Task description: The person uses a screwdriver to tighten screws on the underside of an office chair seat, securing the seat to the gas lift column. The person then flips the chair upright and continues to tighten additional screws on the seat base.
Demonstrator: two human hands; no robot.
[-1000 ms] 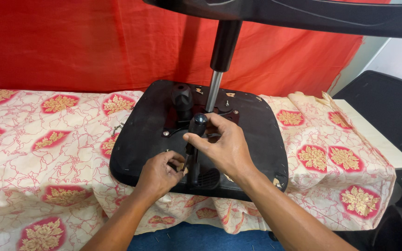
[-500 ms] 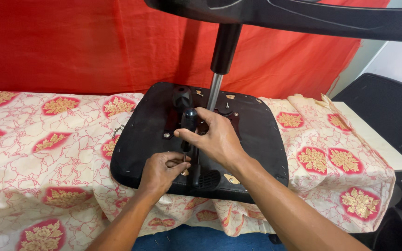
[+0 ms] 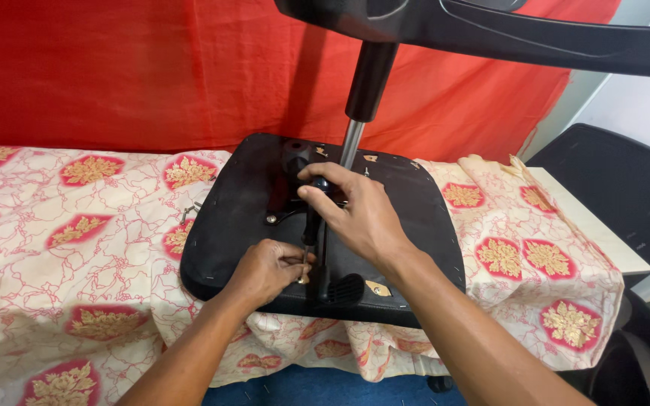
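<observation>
We have the black, rounded-square plastic underside of an office chair seat [image 3: 415, 218] lying face-down on the surface, which is draped in a cream cloth with red and gold flower motifs [image 3: 77, 225], in front of a red curtain [image 3: 152, 68]. From the seat's middle a chrome gas-lift column [image 3: 351, 143] rises into a black sleeve and the black chair base [image 3: 505, 34] overhead. Our right hand [image 3: 362, 214] is wrapped tight around the black handle of a screwdriver [image 3: 314, 218] standing almost upright just in front of the column; our left hand [image 3: 268, 267], nearer the seat's front edge, has its fingertips pressed together around the tool's thin shaft near the tip. We judge the handle stiff and easy to hold, the bare shaft slick and better steadied than gripped hard. The seat looks rigid and fairly heavy, top-loaded by the base, so it is best held by its thick rim or the column. Small screws [image 3: 189, 210] lie on the cloth left of the seat.
</observation>
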